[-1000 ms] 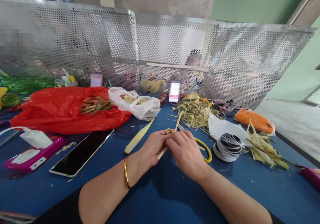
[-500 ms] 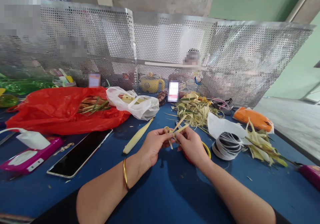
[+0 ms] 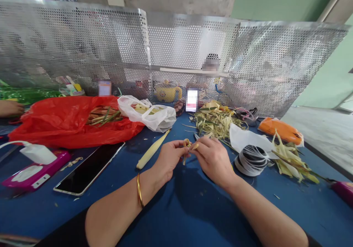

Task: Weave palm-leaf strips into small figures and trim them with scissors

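A pale yellow corn husk strip [image 3: 186, 142] is bent into a small loop between my two hands above the blue table. My left hand [image 3: 168, 159] pinches it at the loop, thumb against fingers, and a short end hangs below. Opposite, my right hand [image 3: 216, 158] is turned knuckles up, its fingers closed on the other part of the strip; its fingertips are partly hidden. A metal tip [image 3: 196, 136], perhaps of scissors, shows just behind the right fingers. To the left of my left hand lies a long rolled pale husk piece [image 3: 152, 152].
Near the left lie a black phone [image 3: 89, 169] and a purple power strip [image 3: 52, 169]. Behind are a red bag [image 3: 60, 118], a white bag [image 3: 162, 120] and a husk pile [image 3: 212, 120]. A spool [image 3: 251, 162] stands right. Another person's hand [image 3: 11, 108] reaches in at far left.
My right hand has rolled over, knuckles up, covering the yellow ring beneath it. The strip's long ends no longer stick up. Another person's hand has appeared at the far left.
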The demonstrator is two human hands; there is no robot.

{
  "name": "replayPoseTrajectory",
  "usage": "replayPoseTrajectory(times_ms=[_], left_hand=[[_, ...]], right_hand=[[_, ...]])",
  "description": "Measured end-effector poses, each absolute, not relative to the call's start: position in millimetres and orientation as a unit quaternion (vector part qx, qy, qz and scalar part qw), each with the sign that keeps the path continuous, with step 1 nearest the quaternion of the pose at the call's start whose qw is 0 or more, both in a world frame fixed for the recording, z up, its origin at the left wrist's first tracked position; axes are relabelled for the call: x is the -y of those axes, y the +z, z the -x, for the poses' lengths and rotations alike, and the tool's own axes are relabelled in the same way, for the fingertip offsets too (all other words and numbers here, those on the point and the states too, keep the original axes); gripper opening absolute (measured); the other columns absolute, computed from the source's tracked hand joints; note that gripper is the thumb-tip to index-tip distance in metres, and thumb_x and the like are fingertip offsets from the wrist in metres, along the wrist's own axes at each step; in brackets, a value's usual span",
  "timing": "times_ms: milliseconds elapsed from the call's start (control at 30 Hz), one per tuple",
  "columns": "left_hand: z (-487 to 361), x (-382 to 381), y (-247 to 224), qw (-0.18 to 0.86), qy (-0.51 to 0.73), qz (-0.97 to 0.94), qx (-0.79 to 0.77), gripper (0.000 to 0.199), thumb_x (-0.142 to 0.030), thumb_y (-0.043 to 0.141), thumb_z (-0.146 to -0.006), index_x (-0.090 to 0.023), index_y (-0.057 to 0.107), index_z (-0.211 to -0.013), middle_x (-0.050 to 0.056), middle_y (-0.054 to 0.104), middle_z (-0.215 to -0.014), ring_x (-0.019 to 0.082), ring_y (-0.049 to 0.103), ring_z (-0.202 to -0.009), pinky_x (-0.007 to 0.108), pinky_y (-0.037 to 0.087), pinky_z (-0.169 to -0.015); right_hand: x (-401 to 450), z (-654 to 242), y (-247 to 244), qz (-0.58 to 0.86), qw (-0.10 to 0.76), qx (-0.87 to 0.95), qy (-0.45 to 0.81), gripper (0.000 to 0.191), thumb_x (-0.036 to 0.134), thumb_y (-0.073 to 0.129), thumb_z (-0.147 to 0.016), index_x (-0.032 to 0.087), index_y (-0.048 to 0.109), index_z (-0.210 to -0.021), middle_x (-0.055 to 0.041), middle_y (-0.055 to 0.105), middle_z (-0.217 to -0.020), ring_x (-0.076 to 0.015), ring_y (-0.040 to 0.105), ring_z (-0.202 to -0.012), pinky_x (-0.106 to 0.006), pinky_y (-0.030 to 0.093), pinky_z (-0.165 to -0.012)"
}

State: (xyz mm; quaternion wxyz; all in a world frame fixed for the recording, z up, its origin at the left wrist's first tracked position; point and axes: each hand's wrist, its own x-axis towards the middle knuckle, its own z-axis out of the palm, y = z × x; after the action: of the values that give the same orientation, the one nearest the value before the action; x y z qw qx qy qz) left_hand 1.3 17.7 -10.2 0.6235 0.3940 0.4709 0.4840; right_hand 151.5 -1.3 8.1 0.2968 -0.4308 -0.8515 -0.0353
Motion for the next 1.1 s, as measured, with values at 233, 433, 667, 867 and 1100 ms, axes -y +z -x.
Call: replayPoseTrajectory(times_ms=[233,433,667,867,1100], left_hand=[[-2.7,-13.0,-8.0,0.633,0.453,-0.457,-0.432,0.019,-0.022,0.076,-0.061,-0.013,0.075,-0.077,0.002,0.067,-0.066,0.007,0.052,-0.053,0.021,0.035,-0.052],[-5.9,-11.2,-13.8,0.64,0.428,-0.451,-0.452,0.021,-0.023,0.076,-0.064,-0.012,0.073,-0.081,0.004,0.069,-0.072,0.011,0.06,-0.062,0.021,0.043,-0.06],[-5.1,-14.9,-14.4,0.635,0.437,-0.434,-0.466,0.019,-0.022,0.075,-0.067,-0.013,0.071,-0.083,0.002,0.067,-0.07,0.009,0.061,-0.058,0.02,0.045,-0.057],[-2.9,-15.5,-10.7,0.652,0.431,-0.409,-0.47,0.021,-0.019,0.073,-0.068,-0.013,0.067,-0.087,0.002,0.066,-0.068,0.009,0.06,-0.053,0.02,0.046,-0.055],[-2.1,-17.1,-10.1,0.654,0.431,-0.414,-0.464,0.016,-0.019,0.074,-0.068,-0.012,0.066,-0.08,0.004,0.068,-0.067,0.011,0.062,-0.054,0.021,0.047,-0.055]], right_hand=[[-8.4,-157.9,5.3,0.587,0.305,0.744,0.092,0.02,0.023,0.052,-0.087,0.021,0.049,-0.067,0.0024,0.054,-0.061,-0.014,0.047,-0.058,-0.025,0.03,-0.057],[-7.9,-152.4,0.5,0.617,0.298,0.709,0.164,0.024,0.026,0.051,-0.084,0.021,0.043,-0.062,0.004,0.048,-0.057,-0.0124,0.041,-0.056,-0.024,0.025,-0.053],[-13.4,-170.4,13.9,0.574,0.191,0.776,0.176,0.014,0.027,0.053,-0.084,0.022,0.06,-0.072,0.0034,0.057,-0.061,-0.0126,0.047,-0.057,-0.024,0.028,-0.054],[-14.0,-186.6,26.1,0.499,0.282,0.776,0.266,0.01,0.026,0.06,-0.079,0.021,0.065,-0.086,0.0024,0.062,-0.068,-0.0124,0.053,-0.06,-0.023,0.036,-0.056],[-10.0,-179.4,28.7,0.423,0.39,0.651,0.496,0.023,0.036,0.075,-0.068,0.017,0.07,-0.081,-0.0011,0.066,-0.072,-0.0131,0.057,-0.064,-0.026,0.044,-0.062]])
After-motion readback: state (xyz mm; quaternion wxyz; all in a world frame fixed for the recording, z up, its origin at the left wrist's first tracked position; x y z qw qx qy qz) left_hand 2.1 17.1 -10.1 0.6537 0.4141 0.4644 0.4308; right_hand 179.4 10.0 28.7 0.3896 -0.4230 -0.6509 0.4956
